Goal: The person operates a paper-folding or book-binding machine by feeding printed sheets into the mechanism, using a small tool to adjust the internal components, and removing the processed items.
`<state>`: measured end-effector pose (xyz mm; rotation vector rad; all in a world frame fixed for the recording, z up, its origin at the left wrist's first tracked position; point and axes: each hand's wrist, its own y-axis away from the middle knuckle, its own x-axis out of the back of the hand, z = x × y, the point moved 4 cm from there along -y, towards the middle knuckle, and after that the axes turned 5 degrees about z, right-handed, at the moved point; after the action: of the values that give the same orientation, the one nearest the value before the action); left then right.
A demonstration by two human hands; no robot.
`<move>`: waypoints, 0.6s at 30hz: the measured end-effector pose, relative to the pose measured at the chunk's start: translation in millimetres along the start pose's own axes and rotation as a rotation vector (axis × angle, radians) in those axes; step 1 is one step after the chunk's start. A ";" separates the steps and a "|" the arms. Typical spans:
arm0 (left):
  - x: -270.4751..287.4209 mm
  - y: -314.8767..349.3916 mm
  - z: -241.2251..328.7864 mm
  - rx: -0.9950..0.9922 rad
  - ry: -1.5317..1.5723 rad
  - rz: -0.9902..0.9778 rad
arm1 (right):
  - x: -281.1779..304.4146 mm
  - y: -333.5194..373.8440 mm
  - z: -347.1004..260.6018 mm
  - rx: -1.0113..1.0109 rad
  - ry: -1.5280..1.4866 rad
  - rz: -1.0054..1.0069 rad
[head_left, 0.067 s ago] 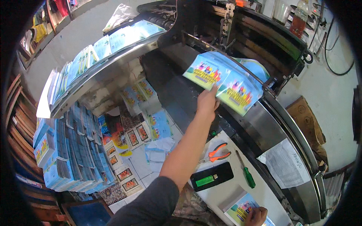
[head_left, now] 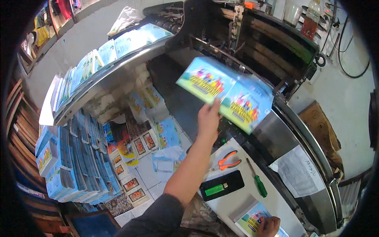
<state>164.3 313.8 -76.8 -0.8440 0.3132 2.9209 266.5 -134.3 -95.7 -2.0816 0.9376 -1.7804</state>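
My left hand [head_left: 209, 120] pinches the lower edge of a wide printed sheet [head_left: 227, 89]. That sheet is blue and green, with two matching panels of colourful figures and yellow lettering, slightly smeared by motion. It is held up in front of the dark printing machine [head_left: 272, 47]. At the lower right, my right hand [head_left: 269, 226] lies with curled fingers on a stack of similar printed sheets [head_left: 252, 223] on the white board [head_left: 223, 203]. Whether those fingers grip anything is hidden.
On the board lie orange-handled pliers [head_left: 229, 160], a green screwdriver [head_left: 259, 185] and a black phone [head_left: 233, 181] with a green lighter [head_left: 216, 189] on it. Printed sheets [head_left: 106, 51] line a metal feed table; tall stacks of booklets [head_left: 75, 166] stand at left.
My left hand has drawn the printed sheet left and toward me, away from the machine's bar. The right hand has stayed on the stack.
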 end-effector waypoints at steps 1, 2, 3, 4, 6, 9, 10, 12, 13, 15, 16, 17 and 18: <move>15.3 18.4 9.2 -0.126 0.008 -0.016 | 4.6 -4.7 1.9 -0.093 -0.056 -0.009; 29.8 36.4 16.1 -0.243 0.013 -0.035 | 9.3 -5.3 5.1 -0.194 -0.111 -0.022; 35.0 59.4 28.5 -0.306 -0.159 -0.037 | 14.9 -2.6 10.7 -0.304 -0.154 -0.034; 34.3 82.1 36.5 -0.359 -0.322 -0.055 | 20.2 6.8 26.8 -0.523 -0.129 -0.128; 37.7 119.9 47.7 -0.568 -0.424 -0.184 | 45.8 -53.5 2.3 -0.392 -0.219 0.009; 55.9 184.1 73.9 -0.591 -0.739 -0.453 | 61.1 -130.9 -64.9 -0.109 -0.461 0.124; 46.5 204.6 77.6 -0.680 -0.750 -0.553 | 57.8 -154.4 -78.1 -0.024 -0.514 0.147; 34.1 245.8 76.5 -0.852 -0.758 -0.726 | 63.3 -181.7 -102.1 0.059 -0.530 0.193; 36.7 262.1 82.5 -0.728 -0.682 -0.770 | 65.9 -185.3 -117.0 0.030 -0.639 0.153; 37.7 289.3 71.7 -0.465 -0.511 -0.798 | 70.8 -180.8 -116.0 0.001 -0.753 0.154; 36.6 297.8 72.2 -0.408 -0.550 -0.828 | 74.1 -174.7 -111.7 -0.044 -0.774 0.109; 36.7 307.5 83.3 -0.355 -0.603 -0.841 | 75.9 -165.7 -110.0 -0.080 -0.813 0.056; 37.3 310.2 91.3 -0.299 -0.650 -0.856 | 77.3 -156.9 -106.8 -0.119 -0.845 0.003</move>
<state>42.8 32.1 32.1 0.0324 -0.4358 2.2409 217.3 -38.4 78.7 -2.5287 0.7767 -0.6826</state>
